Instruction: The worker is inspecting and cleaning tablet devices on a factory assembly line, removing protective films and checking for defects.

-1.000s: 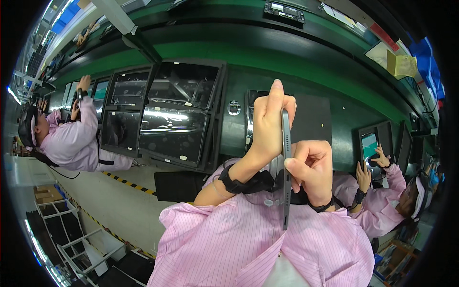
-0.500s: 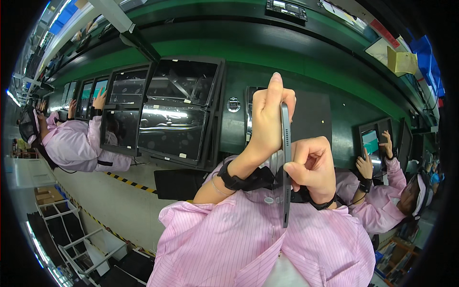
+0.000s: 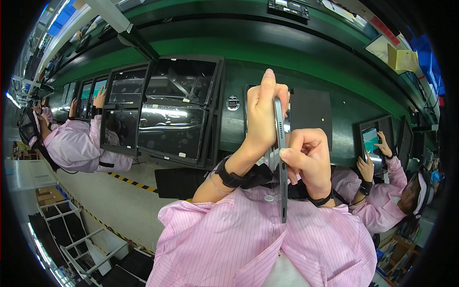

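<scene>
A thin grey tablet (image 3: 281, 158) stands on edge in front of me, its narrow side facing the camera. My left hand (image 3: 262, 115) grips its upper part, fingers stretched up along its left face. My right hand (image 3: 310, 158) pinches the edge lower down, thumb and fingertips pressed on it. Both wrists wear black straps, and both sleeves are pink striped.
Black trays of dark glass panels (image 3: 167, 112) stand on the green workbench (image 3: 229, 50) to the left. A dark pad (image 3: 311, 112) lies behind the tablet. A person in pink (image 3: 76, 143) works at left, another (image 3: 382, 201) holds a tablet at right. White racks (image 3: 71, 234) stand on the floor.
The tablet and both my hands stay nearly in place. The person at left has shifted further left and lowered an arm toward the panels.
</scene>
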Demonstrator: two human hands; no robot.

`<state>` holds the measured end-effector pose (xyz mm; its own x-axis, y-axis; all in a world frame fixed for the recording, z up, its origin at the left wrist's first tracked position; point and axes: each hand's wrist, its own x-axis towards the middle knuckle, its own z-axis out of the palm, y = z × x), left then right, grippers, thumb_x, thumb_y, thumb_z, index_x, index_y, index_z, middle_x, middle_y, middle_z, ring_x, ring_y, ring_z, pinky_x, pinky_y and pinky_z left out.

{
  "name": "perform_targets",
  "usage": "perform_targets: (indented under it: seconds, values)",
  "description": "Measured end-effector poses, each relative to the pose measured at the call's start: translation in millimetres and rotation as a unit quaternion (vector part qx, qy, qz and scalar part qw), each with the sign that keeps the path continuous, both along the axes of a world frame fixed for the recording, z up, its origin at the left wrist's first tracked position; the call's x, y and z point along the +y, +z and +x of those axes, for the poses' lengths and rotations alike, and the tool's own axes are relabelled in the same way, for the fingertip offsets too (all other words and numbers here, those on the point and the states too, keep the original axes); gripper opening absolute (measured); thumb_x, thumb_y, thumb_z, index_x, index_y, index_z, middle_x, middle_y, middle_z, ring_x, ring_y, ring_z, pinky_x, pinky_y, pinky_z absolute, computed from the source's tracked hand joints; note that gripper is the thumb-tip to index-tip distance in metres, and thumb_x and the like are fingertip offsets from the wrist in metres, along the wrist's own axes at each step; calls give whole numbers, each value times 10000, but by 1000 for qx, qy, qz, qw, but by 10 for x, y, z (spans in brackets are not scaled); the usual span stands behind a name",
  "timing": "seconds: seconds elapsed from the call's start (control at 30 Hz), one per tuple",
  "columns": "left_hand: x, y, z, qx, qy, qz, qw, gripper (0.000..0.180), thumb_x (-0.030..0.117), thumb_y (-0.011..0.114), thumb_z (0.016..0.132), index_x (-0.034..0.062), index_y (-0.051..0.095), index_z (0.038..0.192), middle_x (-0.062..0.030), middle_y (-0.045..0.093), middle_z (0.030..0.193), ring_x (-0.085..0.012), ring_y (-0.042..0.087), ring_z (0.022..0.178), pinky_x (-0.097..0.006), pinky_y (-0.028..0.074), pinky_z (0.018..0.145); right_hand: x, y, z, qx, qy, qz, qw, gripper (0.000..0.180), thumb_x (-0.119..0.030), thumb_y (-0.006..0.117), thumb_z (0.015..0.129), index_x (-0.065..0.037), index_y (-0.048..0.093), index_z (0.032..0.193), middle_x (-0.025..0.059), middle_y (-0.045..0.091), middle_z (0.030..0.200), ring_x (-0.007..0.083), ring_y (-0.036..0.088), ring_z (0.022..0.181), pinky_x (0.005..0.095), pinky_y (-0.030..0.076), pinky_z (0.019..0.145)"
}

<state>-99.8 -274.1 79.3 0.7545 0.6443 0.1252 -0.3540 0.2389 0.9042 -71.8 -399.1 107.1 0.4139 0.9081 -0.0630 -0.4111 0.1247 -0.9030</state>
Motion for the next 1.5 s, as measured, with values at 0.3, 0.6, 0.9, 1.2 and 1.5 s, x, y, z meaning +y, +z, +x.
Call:
perform_targets:
  seconds: [0.3, 0.6, 0.9, 1.2, 1.5]
  values:
    - [50, 132, -15, -17, 41, 28, 999, 614, 383, 242, 955, 105, 336, 416, 1, 316, 353, -77, 294, 319, -205, 299, 383, 167, -32, 125, 4, -89, 85, 992, 256, -71, 465, 903, 13, 514, 665, 82, 536, 575, 120, 501, 413, 221, 388, 378]
    - [167, 140, -49, -25, 55, 11, 998, 669, 414, 231, 963, 57, 355, 412, 1, 327, 374, -63, 302, 328, -219, 214, 353, 57, -128, 248, -110, -146, 86, 979, 354, -199, 381, 960, 79, 585, 878, 175, 620, 733, 148, 551, 500, 227, 456, 461]
    - [108, 246, -118, -24, 85, 101, 991, 637, 389, 214, 967, 97, 345, 415, -3, 306, 349, -89, 285, 328, -221, 279, 398, -14, 67, 71, -291, -165, 122, 934, 512, -198, 379, 904, 85, 292, 1322, 235, 570, 1106, 234, 569, 921, 300, 498, 698]
    - [63, 248, -108, -18, 66, 56, 996, 674, 405, 217, 965, 37, 337, 414, 6, 323, 396, -72, 295, 394, -256, 213, 425, 74, 62, 196, -567, -122, 199, 790, 487, -59, 553, 652, 76, 545, 1119, 149, 653, 997, 238, 567, 838, 300, 486, 672]
    - [28, 188, -94, -11, 49, 53, 997, 638, 409, 230, 954, 115, 339, 399, 3, 328, 343, -73, 291, 315, -206, 308, 377, 3, -4, 152, -665, -137, 245, 692, 304, -163, 630, 650, -62, 676, 933, 50, 669, 981, 153, 540, 637, 262, 440, 573]
